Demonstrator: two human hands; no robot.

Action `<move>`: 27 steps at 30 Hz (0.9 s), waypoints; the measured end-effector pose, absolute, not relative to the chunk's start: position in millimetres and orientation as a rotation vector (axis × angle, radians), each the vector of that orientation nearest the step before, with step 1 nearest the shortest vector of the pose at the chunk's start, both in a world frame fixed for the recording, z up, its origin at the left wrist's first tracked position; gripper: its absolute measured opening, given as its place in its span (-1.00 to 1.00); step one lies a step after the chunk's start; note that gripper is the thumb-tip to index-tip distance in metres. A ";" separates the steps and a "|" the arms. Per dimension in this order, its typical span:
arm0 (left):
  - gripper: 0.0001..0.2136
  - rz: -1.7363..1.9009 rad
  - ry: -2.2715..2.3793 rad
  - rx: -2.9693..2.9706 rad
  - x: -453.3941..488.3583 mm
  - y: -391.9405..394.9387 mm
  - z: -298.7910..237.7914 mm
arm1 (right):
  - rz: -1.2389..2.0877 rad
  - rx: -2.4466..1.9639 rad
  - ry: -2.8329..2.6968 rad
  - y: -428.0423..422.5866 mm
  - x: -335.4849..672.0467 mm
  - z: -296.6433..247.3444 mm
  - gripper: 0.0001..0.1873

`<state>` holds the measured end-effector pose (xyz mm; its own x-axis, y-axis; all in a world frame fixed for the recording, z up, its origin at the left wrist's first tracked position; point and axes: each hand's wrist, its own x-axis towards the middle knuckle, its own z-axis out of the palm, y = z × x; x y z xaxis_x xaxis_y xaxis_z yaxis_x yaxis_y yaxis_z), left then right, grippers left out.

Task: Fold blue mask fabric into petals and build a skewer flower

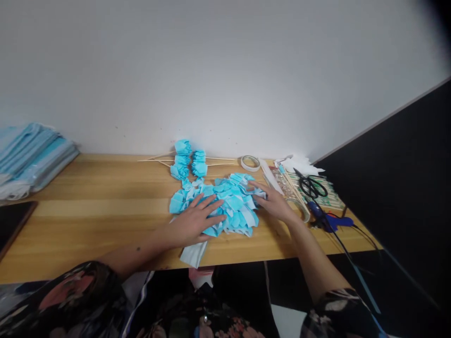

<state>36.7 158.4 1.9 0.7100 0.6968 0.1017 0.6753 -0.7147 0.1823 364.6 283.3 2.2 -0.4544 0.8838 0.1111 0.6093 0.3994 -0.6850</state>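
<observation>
A loose pile of cut light-blue and white mask-fabric pieces (236, 204) lies on the wooden table in front of me. My left hand (197, 218) rests on its left side, palm down with the fingers spread. At the pile's right edge is my right hand (271, 199), fingers apart and touching the pieces; a pale piece shows between its thumb and forefinger. Below my left hand, a whitish folded strip (194, 254) reaches the table's front edge. Behind the pile lie blue fabric flowers (182, 159) on thin wooden sticks, with more blue flowers (199, 163) beside them.
Folded blue masks (38, 155) are stacked at the far left, above a dark flat object (14, 223). At right lie a tape roll (250, 163), black-handled scissors (313, 187), wooden sticks (294, 185) and a blue glue gun (329, 220) with its cord. A wall (211, 70) stands behind.
</observation>
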 end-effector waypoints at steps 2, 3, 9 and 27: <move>-0.34 0.243 1.106 2.780 38.1 164.4 -5.0 | 0.749 -1.357 -2.157 279.8 378.1 6.4 -0.36; -0.35 0.241 1.090 2.777 39.4 166.9 -8.4 | 0.701 -1.398 -2.141 279.3 383.9 9.6 -0.35; -0.41 0.601 0.868 2.692 36.2 170.9 0.7 | 0.359 -1.203 -2.277 273.7 379.6 39.5 -0.29; -0.70 1.222 1.820 1.711 -49.8 226.7 -17.7 | 0.250 -0.548 -3.013 237.0 189.6 26.8 -0.81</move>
